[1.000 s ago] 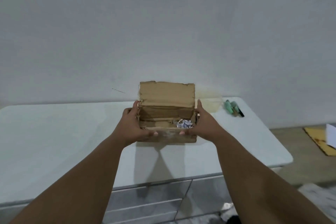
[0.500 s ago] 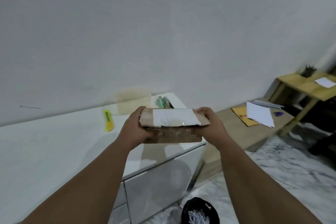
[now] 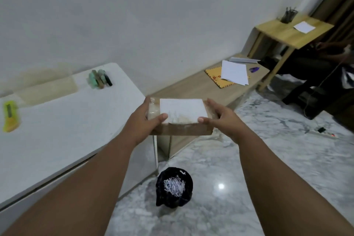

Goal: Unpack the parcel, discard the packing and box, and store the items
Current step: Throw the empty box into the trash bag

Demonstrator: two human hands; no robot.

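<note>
Your left hand (image 3: 142,120) and right hand (image 3: 223,119) grasping the closed brown cardboard box (image 3: 181,118), above the black shred-filled bin (image 3: 174,187), beside the white worktop (image 3: 63,120).

Both hands (image 3: 145,120) grip cardboard box (image 3: 182,120) (label up) — bin (image 3: 174,188) below.

Your left hand (image 3: 142,120) covers the left end of the cardboard box (image 3: 182,119), and your right hand (image 3: 220,119) covers its right end, so you cannot see what the fingers behind it touch. The box's underside is out of sight. The white label (image 3: 183,110) is too blurred to read. Both your forearms are cut off by the bottom edge. The markers (image 3: 100,80) on the white cabinet (image 3: 57,130) blur together; their count is unclear. The shredded paper hides the inside of the black bin (image 3: 174,188).
</note>
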